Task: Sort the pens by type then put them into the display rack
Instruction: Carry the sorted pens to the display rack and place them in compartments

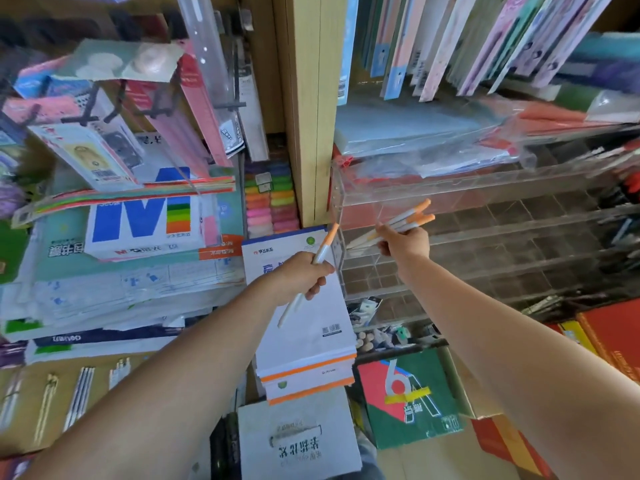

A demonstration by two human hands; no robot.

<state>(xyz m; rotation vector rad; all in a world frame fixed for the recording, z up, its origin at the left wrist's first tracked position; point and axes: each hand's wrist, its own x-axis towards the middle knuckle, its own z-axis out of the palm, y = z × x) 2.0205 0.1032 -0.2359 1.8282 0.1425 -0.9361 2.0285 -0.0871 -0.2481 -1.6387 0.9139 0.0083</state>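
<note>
Judged early in the racking. Sorting seems done for this batch at least, every pen in hand being orange-capped.

Grips a single orange-capped pen (321,252) in the left hand (304,276) at the centre of the frame, fingers curled round the barrel, cap end up toward the lower left corner of the clear display rack (450,194), not yet inside it.

Clutches a bundle of matching pens (407,220) in the right hand (403,242), just right of centre, fingers wrapped close, orange tips fanned up and right at the rack's left end. Cannot tell whether inside a compartment or just in front of one.

Across the middle right, rows of see-through compartments, most with nothing visible inside. Only at the far right edge some dark pens (618,200), blurred.

Probably left to do: both handfuls into one cell, then the other types.
</note>
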